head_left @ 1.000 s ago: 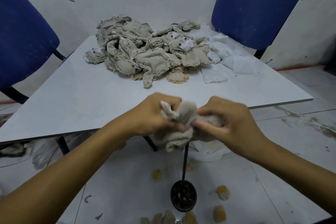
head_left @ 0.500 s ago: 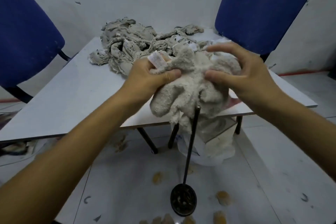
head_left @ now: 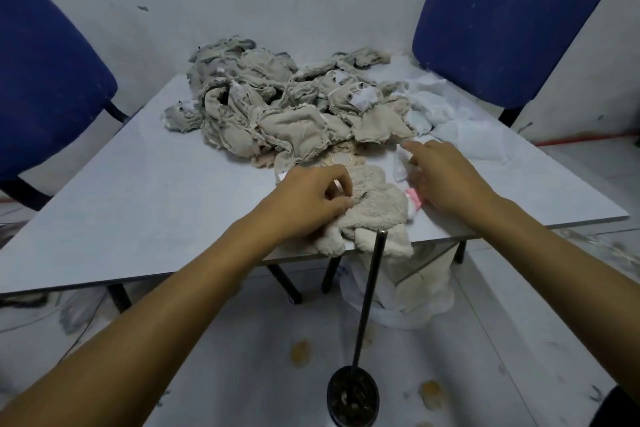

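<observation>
left hand point(head_left: 311, 194): bare, centre of frame, back and knuckles showing
right hand point(head_left: 446, 180): bare, right of centre, back showing
left forearm point(head_left: 156, 340): bare from wrist to lower left frame edge
right forearm point(head_left: 561, 263): bare from wrist to right frame edge
nails: too small to tell

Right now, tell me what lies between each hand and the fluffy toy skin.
Nothing for the left hand: its fingers grip the toy skin. Between it and the right hand lies a pink-white scrap.
</observation>
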The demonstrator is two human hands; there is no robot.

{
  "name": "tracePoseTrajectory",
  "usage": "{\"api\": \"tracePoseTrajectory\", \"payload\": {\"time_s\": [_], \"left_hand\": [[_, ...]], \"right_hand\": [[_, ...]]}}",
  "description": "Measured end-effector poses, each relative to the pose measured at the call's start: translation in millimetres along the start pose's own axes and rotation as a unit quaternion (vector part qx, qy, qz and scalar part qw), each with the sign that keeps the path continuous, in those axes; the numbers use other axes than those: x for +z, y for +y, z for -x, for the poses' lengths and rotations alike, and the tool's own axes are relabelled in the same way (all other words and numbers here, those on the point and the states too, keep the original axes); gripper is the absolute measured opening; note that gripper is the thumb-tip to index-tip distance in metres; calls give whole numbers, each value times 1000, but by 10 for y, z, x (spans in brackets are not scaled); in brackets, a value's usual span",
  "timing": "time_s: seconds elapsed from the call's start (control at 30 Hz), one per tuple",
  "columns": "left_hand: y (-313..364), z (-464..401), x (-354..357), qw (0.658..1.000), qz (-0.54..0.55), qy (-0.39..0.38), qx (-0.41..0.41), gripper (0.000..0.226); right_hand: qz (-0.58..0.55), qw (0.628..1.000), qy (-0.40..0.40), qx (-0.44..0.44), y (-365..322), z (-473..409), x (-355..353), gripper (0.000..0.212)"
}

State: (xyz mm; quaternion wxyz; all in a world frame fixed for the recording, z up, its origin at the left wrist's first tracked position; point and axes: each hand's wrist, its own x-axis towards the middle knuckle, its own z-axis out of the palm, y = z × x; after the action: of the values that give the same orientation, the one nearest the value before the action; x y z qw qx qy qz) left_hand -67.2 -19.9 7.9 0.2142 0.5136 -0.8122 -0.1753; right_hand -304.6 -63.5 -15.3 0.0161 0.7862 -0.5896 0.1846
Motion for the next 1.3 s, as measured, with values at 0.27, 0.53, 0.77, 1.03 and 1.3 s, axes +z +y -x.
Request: {"api": "tracePoseTrajectory", "payload": {"time_s": [0.27,0.53,0.77,1.03,1.3], "left_hand": [[111,-188,43,997,-57,-47,1,23],[148,-191,231,998,-27,40,28,10],[162,-192,242,998,-46,46,-23,9],[99,-169,266,977,158,111,-86,8],[28,-195,284,919,365,88,-123,13]], "right_hand": [[32,998,-38,40,-11,-37,-37,29],[-178,977,116,-19,-218,-52,-255,19],[-371,917,144,-3,-595,139,-290,51],[-252,945,204,-40,-670,436,22,54],[-176,965,188,-54,-645,471,127,38]]}}
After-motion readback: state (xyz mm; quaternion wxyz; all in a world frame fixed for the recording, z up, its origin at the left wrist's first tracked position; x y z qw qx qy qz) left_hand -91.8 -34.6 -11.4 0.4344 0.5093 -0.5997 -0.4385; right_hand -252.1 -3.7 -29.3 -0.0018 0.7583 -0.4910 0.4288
